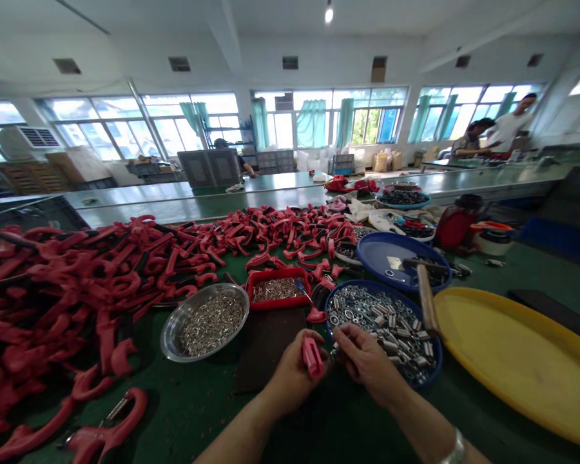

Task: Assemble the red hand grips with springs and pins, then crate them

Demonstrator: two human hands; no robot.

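My left hand (290,374) is closed around a red plastic handle piece (312,357), whose slotted end faces me. Just to its right, the thumb and fingers of my right hand (367,361) are pinched together close to that piece. Something small and metallic shows dimly between the two hands, too small to name. Right behind my right hand is a blue tray (439,366) of metal springs and rings. A dark flat pad (258,361) lies beyond my left hand. At the lower left rests a red handle assembly (109,428) with a spring in it.
A large heap of red and black handles (125,270) covers the left and back. A steel bowl (167,338) and a red tray (276,305) hold small metal pins. A hammer (428,299) lies across a blue plate (372,251), beside a yellow tray (522,367). People (512,125) are farther back.
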